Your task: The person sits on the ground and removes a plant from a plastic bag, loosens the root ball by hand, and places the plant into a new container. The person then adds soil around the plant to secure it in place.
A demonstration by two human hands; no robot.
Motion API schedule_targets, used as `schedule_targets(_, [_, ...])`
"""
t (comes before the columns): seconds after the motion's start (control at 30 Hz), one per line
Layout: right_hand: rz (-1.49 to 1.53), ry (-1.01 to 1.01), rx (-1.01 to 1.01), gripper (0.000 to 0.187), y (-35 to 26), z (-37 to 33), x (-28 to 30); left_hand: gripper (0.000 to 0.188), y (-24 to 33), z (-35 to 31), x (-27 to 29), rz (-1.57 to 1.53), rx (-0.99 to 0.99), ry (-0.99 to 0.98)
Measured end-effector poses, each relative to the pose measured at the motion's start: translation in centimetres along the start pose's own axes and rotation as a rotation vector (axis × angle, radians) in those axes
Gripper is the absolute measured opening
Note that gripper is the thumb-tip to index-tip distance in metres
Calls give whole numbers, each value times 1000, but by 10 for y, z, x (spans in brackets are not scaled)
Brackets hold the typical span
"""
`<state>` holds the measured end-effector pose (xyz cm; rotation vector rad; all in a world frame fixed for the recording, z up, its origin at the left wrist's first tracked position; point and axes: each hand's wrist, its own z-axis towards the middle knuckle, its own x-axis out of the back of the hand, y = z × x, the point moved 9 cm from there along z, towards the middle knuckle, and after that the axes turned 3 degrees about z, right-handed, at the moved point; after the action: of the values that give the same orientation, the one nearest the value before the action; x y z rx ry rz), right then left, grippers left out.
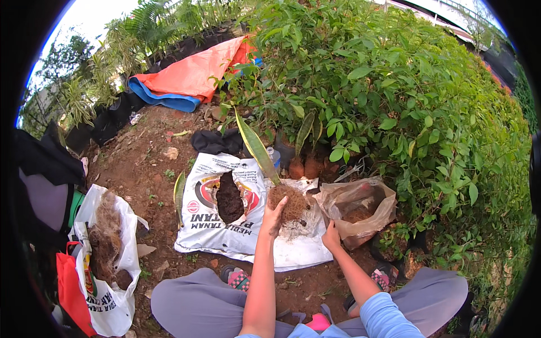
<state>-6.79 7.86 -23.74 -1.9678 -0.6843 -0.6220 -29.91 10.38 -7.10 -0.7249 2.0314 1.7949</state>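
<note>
In my left hand (273, 218) is a snake plant (255, 145), held by its brown, fibrous root ball (290, 201). Its single long leaf, green with yellow edges, points up and to the left. The fingers of my right hand (331, 237) are closed on the near left edge of a cloudy plastic bag (367, 228). That bag gapes open, with some brown material inside. Under the root ball lies a flattened white sack (309, 254) with brown crumbs on it. To its left, a printed white sack (194, 239) has a torn opening showing dark soil (228, 197).
Another white sack (127, 248) at far left holds brown fibre, beside a red bag (73, 293). An orange and blue tarp (191, 76) lies farther back. Dense leafy shrubs (406, 101) crowd the right side. A clear bottle (273, 156) stands behind the sacks.
</note>
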Motion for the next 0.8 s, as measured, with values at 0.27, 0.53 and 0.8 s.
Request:
schedule_targets(0.27, [-187,-341,211,27,7,52,-15,45,-32,17,-18,-91,135,-7])
schedule_targets(0.53, [570,-517,253,20,-139,-33,95,50,-39,11,-45,-96,184,-96])
schedule_targets(0.8, [58,37,465,20,-139,-11,160,54,-39,3,-66,-94,231,-121])
